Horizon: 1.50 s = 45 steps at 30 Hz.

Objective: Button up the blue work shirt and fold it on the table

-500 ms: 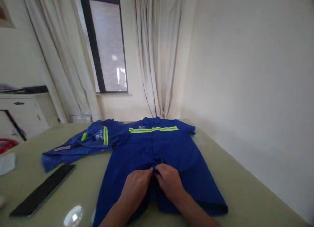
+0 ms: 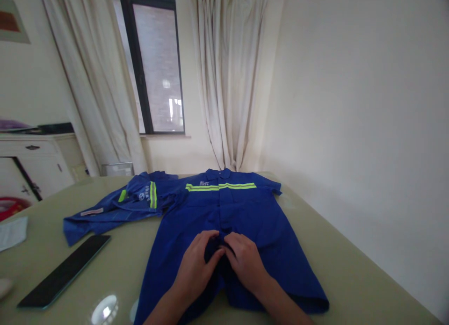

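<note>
Far left, a red tub [image 2: 13, 209] is sitting low beside the white cabinet [image 2: 40, 149]; something pale is showing inside, too small to name. Dark and purple items are lying on the cabinet top. White paper [image 2: 12, 233] is resting on the table [image 2: 354, 269], at its left edge. A black flat panel [image 2: 66, 271] is lying nearby at a slant. Beyond it, a rumpled blue garment [image 2: 128, 205] with a yellow-green and grey stripe is lying up against the left sleeve side of the blue shirt [image 2: 252, 217].

Shirt is lying spread in the middle of the table, collar at the far end, hem toward the person. Left hand [image 2: 195, 265]: grip is arching part-open over the lower front, thumb and fingers standing apart around dark cloth. Right hand [image 2: 248, 260]: fingers are curling at the same spot, thumb tip close to the left thumb. Grip is touching the shirt; can't tell if it's pinching, contact is partly hidden.
</note>
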{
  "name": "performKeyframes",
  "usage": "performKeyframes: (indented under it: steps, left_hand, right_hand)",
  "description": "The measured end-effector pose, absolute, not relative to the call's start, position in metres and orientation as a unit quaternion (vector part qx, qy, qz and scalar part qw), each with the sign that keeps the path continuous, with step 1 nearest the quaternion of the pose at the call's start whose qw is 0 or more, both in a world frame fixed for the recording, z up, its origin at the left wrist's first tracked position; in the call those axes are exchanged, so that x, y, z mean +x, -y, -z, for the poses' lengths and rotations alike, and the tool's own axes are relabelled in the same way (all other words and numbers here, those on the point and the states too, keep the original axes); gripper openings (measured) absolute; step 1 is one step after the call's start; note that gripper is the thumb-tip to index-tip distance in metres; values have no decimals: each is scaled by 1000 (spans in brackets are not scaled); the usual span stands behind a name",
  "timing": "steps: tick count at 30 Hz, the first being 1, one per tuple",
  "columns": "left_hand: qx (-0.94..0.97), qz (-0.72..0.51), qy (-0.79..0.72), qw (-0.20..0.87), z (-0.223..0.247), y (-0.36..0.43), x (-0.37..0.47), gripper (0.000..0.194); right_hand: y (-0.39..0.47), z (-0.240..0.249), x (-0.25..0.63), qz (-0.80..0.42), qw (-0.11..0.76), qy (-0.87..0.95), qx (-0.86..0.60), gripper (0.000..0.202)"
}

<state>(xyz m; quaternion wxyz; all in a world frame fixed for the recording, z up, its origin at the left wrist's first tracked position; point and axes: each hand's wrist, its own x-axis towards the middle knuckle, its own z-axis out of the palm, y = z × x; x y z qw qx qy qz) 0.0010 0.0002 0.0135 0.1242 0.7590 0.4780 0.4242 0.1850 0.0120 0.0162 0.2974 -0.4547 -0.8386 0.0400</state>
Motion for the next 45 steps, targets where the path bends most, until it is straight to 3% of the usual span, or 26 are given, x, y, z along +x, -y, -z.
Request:
performKeyframes:
  steps: [4, 12, 30, 36, 45]
  left_hand:
    - [739, -454, -453, 206, -9, -5, 2, 19]
    - [677, -477, -497, 258, 0, -10, 1, 19]
    - [803, -419, -417, -81, 5, -7, -6, 29]
    - [809, -398, -430, -54, 0, -7, -9, 19]
    - [821, -358, -440, -67, 8, -8, -6, 21]
  right_hand:
    - [-13, -21, 188, -60, 289, 865, -407, 15]
    - [-16, -15, 185, -72, 310, 849, -422, 15]
    - [-16, -26, 183, -285, 420, 745, -432, 25]
    - [-16, -24, 183, -279, 420, 739, -447, 23]
    - [-17, -25, 186, -268, 395, 759, -443, 22]
